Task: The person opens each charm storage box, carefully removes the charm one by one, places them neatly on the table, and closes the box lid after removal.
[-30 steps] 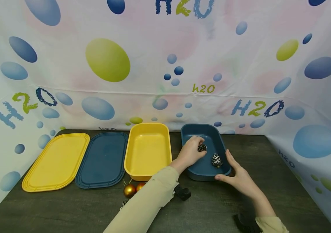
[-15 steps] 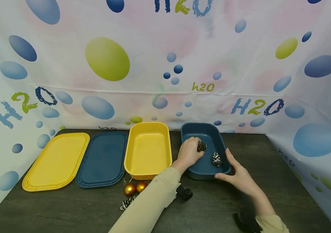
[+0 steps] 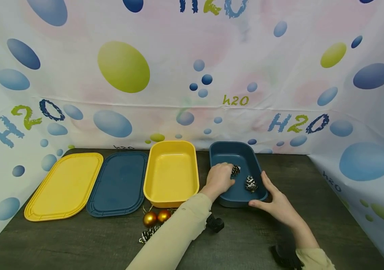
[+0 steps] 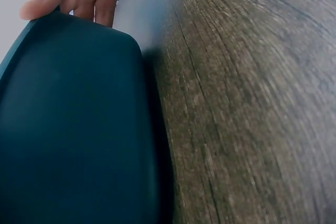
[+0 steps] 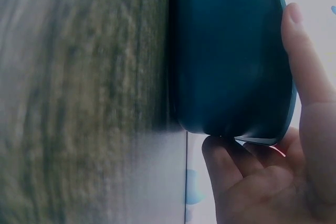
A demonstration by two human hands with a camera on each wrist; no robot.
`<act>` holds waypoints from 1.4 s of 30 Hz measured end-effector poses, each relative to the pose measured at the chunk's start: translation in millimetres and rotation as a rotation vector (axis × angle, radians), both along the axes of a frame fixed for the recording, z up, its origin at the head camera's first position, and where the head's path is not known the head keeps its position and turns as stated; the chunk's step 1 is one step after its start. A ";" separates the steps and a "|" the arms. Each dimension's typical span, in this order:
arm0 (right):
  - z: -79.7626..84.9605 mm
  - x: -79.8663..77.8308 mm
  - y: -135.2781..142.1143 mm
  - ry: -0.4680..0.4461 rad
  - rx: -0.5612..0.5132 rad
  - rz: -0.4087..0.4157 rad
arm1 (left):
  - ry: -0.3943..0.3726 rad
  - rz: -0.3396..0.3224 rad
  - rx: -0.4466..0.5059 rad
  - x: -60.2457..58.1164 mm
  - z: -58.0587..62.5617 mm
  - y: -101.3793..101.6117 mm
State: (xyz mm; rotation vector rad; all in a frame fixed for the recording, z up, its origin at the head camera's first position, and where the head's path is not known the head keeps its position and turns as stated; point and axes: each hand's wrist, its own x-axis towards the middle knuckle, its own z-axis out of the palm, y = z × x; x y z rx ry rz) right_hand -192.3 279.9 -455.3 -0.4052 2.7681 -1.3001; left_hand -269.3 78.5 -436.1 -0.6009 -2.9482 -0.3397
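My left hand reaches over the left rim of the blue container. A dark pine cone with pale tips sits just beyond its fingertips; the thumb is spread apart below the cone. Its fingers hang loosely beside the container wall in the left wrist view. A second, whiter pine cone stands in the container's front right. My right hand holds that front right corner, with the thumb at the front and the fingers along the right side. Bent fingertips meet the container in the right wrist view.
Left of the blue container stands a yellow container. Farther left lie a blue lid and a yellow lid. Golden baubles and another pine cone lie in front, partly behind my left sleeve. A printed curtain closes the back.
My left hand has drawn slightly left from the dark pine cone, its thumb parting from it. More of the cone shows now. The right hand has stayed at the container's corner.
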 end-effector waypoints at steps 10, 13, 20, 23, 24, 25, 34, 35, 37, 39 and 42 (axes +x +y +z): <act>0.3 -0.5 0.5 -0.007 0.009 -0.003 | 0.008 0.002 -0.015 1.4 0.5 1.1; 0.1 -0.7 0.5 -0.005 0.011 -0.004 | 0.005 0.004 -0.040 1.8 0.8 1.3; -1.2 0.1 0.7 0.003 0.012 -0.006 | 0.012 -0.007 -0.123 2.3 0.2 2.4; -1.3 0.2 0.5 0.006 0.013 -0.003 | -0.002 0.003 -0.130 2.2 0.9 3.7; -1.2 0.2 0.4 0.008 0.014 -0.003 | -0.010 0.005 -0.129 2.1 1.3 4.0; -1.3 0.1 0.4 0.010 0.016 -0.002 | -0.017 0.007 -0.126 1.6 1.6 4.4; -0.4 -0.7 0.5 0.010 0.012 -0.007 | -0.104 0.006 -0.109 -1.9 3.1 6.5; -0.1 -0.8 0.3 0.009 0.012 -0.007 | -0.116 0.004 -0.116 -2.1 3.0 6.5; 0.4 -0.9 0.0 0.009 0.015 -0.008 | -0.128 -0.002 -0.125 -1.9 3.1 6.5; 0.9 -1.2 0.1 0.011 0.020 -0.006 | -0.127 -0.005 -0.128 -2.0 2.9 6.6; 1.0 -1.4 0.3 0.012 0.026 -0.010 | -0.111 -0.011 -0.131 -1.9 2.9 6.7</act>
